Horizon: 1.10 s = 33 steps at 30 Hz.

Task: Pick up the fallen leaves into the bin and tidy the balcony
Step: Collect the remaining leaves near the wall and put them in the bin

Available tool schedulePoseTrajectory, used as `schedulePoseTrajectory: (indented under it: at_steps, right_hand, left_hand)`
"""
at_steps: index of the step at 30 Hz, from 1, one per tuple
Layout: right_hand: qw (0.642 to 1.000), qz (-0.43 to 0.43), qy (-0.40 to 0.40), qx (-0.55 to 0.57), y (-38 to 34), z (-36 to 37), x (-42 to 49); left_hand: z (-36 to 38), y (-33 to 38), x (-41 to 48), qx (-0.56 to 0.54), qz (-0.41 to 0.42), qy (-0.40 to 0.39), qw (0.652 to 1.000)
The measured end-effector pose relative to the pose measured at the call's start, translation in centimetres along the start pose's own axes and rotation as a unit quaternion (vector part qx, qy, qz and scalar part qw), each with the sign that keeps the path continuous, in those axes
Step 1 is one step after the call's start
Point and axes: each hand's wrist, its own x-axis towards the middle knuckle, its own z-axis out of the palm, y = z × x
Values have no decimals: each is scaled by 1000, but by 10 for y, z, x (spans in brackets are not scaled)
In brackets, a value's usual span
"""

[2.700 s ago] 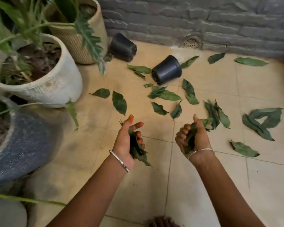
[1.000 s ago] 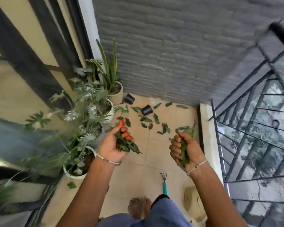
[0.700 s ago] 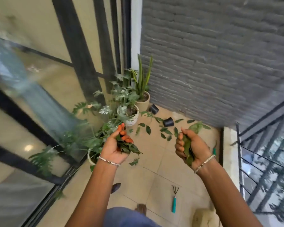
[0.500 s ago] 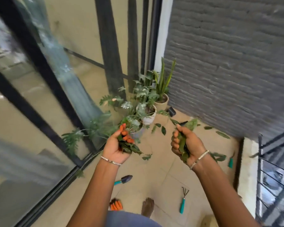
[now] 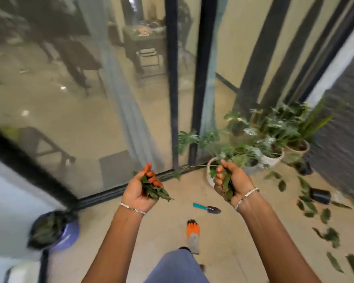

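Observation:
My left hand (image 5: 140, 190) grips a bunch of green leaves (image 5: 154, 192) at chest height. My right hand (image 5: 232, 181) holds another clump of leaves (image 5: 226, 183) in a closed fist. A blue bin (image 5: 53, 230) lined with a dark bag and holding leaves stands on the floor at the lower left, well left of both hands. Several fallen leaves (image 5: 311, 207) still lie scattered on the tiles at the right.
Potted plants (image 5: 272, 144) line the glass door toward the grey brick wall. A tipped black pot (image 5: 319, 196), a teal-handled trowel (image 5: 206, 208) and an orange glove (image 5: 192, 234) lie on the floor. Glass sliding doors (image 5: 110, 99) fill the left and centre.
The view has swung left from the leaf-strewn corner toward the glass doors, bringing the bin into sight. Both hands keep hold of their leaves.

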Motion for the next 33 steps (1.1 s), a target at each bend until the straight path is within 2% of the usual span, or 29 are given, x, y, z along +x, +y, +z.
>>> schedulePoseTrajectory:
  at_steps: [6,16,21,26,33]
  right_hand:
    - [992,78,-81,-61,60,91,12]
    - [957,204,-143,-150,195,251,64]
    - [936,244,-158,-196,272,341,89]
    - [915,276,-156,-248,344,417,117]
    - [893,305,-128,-304,432,488,161]
  left_hand:
    - [-77,78,-75,-82,97,55,990]
    - [-229,195,-141,-205,207,167,942]
    - [-297,267,-142,-247,215,195,924]
    - [-358,324,-128,-275,203,260,903]
    - [-407,396,-82,-277,171,324,888]
